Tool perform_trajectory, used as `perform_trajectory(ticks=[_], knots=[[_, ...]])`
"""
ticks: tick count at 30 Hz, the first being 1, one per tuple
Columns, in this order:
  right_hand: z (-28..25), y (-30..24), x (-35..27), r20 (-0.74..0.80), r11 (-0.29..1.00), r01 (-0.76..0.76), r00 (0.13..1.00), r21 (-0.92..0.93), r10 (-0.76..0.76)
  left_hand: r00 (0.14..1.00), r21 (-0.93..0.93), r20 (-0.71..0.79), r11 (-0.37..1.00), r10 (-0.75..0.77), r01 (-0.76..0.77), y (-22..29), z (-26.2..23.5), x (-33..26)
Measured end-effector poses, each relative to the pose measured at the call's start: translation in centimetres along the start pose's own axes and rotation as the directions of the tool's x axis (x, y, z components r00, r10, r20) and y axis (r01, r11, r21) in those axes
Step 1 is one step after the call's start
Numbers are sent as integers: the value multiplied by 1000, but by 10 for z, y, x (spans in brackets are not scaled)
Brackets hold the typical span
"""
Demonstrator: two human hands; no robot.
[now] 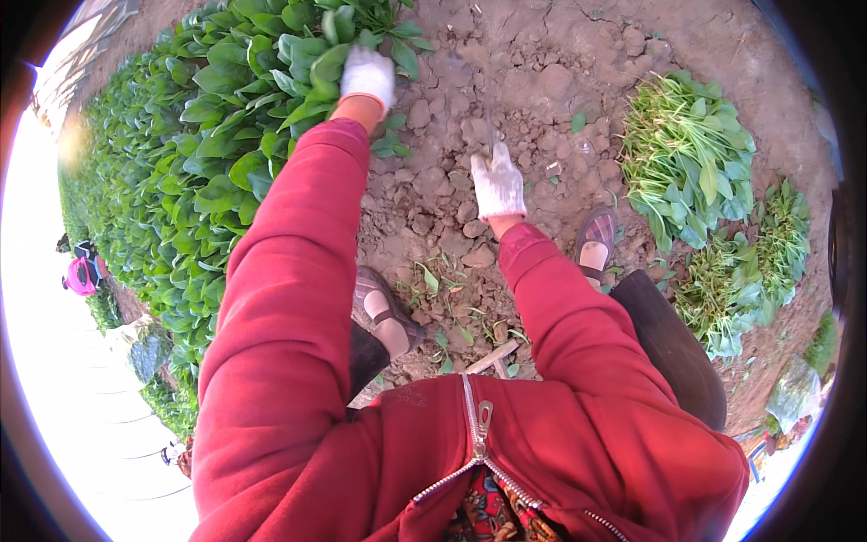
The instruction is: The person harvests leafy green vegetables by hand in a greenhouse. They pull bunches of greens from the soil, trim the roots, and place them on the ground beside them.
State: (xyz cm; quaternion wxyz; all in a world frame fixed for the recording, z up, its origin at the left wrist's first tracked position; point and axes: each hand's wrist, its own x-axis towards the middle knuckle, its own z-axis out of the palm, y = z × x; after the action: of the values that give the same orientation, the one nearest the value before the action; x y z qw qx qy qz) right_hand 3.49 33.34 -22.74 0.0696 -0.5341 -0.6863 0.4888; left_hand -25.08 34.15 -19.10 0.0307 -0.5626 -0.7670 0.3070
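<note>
Cloddy soil (533,90) divides extensive standing greens (226,99) at left, not yet gathered, from loose leafy piles (700,167) already laid at right. I find the left hand (368,77) at the greens' edge, the right hand (501,187) above soil; whether either's fingers (501,158) grasp anything, I cannot tell.

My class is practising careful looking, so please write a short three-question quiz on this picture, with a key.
1. Multiple choice: where is the left hand?
A) among the growing plants
B) on a shoe
C) on the jacket zip

2. True or false: the heaped greens lie to the right of the right hand.

3. Fill the gap: the glove on each hand is ____ in colour.

Key: 1. A; 2. True; 3. white
</note>
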Motion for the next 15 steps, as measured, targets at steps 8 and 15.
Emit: perform_trajectory(ticks=[8,15], knots=[[14,-59,22,152,990,128,981,-60,-117,998,70,-3,996,62,-62,-31,10,-30],[43,-53,28,159,972,232,962,-35,-224,996,110,89,993,23,-33,-19,6,-35]])
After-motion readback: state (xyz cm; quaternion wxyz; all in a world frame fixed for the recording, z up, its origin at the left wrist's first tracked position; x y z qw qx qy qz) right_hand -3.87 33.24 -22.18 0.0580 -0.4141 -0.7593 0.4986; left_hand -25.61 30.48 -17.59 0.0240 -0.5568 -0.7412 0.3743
